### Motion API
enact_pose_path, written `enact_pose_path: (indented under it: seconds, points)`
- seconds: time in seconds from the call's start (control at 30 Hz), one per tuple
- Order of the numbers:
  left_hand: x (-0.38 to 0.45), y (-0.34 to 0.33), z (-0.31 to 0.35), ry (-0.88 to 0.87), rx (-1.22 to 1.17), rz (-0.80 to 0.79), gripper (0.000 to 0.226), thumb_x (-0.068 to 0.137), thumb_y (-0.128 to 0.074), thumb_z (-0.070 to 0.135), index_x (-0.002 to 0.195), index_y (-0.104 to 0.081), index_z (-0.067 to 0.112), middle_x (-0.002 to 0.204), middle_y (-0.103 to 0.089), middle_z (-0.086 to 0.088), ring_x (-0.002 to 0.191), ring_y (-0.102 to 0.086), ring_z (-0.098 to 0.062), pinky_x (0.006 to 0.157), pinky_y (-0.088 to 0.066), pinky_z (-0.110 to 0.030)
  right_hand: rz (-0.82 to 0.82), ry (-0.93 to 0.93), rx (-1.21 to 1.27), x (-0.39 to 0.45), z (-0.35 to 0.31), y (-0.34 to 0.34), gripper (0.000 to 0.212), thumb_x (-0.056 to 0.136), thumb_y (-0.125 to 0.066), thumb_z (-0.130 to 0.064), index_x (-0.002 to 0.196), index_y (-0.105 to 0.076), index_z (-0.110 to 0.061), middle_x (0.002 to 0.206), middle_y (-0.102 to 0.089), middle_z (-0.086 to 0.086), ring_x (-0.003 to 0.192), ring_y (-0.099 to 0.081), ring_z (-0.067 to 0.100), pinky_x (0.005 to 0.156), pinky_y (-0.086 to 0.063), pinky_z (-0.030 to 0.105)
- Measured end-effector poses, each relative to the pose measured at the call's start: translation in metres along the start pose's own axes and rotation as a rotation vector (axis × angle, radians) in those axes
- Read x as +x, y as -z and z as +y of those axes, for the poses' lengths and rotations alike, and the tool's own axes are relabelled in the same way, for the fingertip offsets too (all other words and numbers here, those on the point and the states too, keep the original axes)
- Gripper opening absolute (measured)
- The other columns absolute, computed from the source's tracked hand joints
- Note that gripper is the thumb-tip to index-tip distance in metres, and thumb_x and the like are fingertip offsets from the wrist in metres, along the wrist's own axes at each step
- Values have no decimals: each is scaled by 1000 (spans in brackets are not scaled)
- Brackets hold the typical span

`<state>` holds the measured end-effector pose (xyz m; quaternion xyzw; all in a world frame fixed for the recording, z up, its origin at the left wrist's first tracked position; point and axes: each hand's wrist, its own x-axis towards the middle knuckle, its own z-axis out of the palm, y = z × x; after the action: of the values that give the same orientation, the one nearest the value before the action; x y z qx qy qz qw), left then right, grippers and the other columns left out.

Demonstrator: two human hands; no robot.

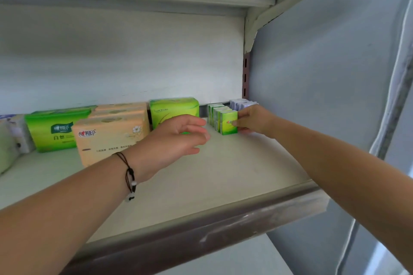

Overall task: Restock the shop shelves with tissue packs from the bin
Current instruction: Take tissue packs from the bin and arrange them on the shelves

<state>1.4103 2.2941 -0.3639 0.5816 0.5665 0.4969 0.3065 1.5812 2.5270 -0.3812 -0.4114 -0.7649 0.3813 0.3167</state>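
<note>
Right hand (254,119) grip pinching front green tissue pack (228,125), left hand (176,138) grip wide

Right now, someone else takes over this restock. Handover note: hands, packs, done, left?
Right hand: pinches the front small green pack of a row of small green packs standing on the shelf near its right end.
Left hand: open, holds nothing, hovers above the shelf just left of that row.
Done: small green row set; pale packs behind it; large green pack and peach packs further left.
Left: let go of the front pack, fill the bare front of the shelf. The bin is out of view.
</note>
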Motion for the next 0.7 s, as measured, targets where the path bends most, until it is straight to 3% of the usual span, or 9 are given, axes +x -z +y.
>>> enact_pose_path:
  seconds: [0.1, 0.27, 0.33, 0.43, 0.53, 0.63, 0.7]
  points:
    - [2, -2, 0, -3, 6, 3, 24, 92, -65, 11, 115, -64, 20, 108, -70, 4, 108, -66, -12, 90, -57, -28, 7, -3, 5, 1, 0, -3, 28, 90, -68, -1, 118, -68, 1, 95, -68, 13, 69, -66, 13, 65, -58, 17]
    - [0, 0, 1, -1, 4, -8, 26, 92, -65, 12, 116, -64, 20, 111, -70, 3, 110, -66, -12, 92, -56, -29, 27, -2, -1, 2, -1, -8, 27, 92, -66, 1, 118, -68, 1, 81, -67, 1, 51, -65, -2, 60, -56, 13]
    - [-2, 1, 2, 5, -6, -9, 26, 92, -66, 12, 116, -64, 21, 113, -69, 2, 110, -66, -11, 92, -56, -29, 33, -3, -13, 1, -2, -9, 26, 91, -67, -1, 118, -68, 1, 82, -67, 3, 56, -66, 2, 60, -56, 14]
    - [-4, 4, 4, 7, -25, -3, 24, 92, -64, 11, 114, -64, 22, 114, -69, 1, 111, -66, -12, 95, -55, -32, 38, -29, -53, -3, -4, -6, 29, 87, -73, -6, 113, -68, 6, 90, -65, 12, 75, -62, 19, 80, -58, 32]
    - [-7, 6, 5, 10, -60, 0, 23, 93, -64, 8, 112, -64, 21, 114, -70, 0, 111, -66, -14, 95, -55, -32, 80, -66, -31, -19, -14, 2, 28, 82, -80, -15, 97, -64, 3, 90, -57, 14, 81, -55, 20, 72, -55, 29]
    - [-12, 10, 6, 10, -87, -1, 24, 90, -68, 12, 113, -64, 22, 116, -69, 1, 113, -65, -14, 95, -55, -33, 124, -52, 19, -44, -30, 11, 59, 82, -81, -29, 127, -59, 3, 103, -63, 19, 87, -60, 14, 78, -55, 27]
    - [-16, 13, 8, 0, -97, -4, 34, 82, -78, 25, 112, -64, 24, 117, -68, 3, 114, -65, -13, 97, -53, -33, 137, -33, 71, -66, -40, 14, 72, 80, -80, -43, 140, -51, -16, 119, -64, 6, 106, -64, 14, 81, -54, 26]
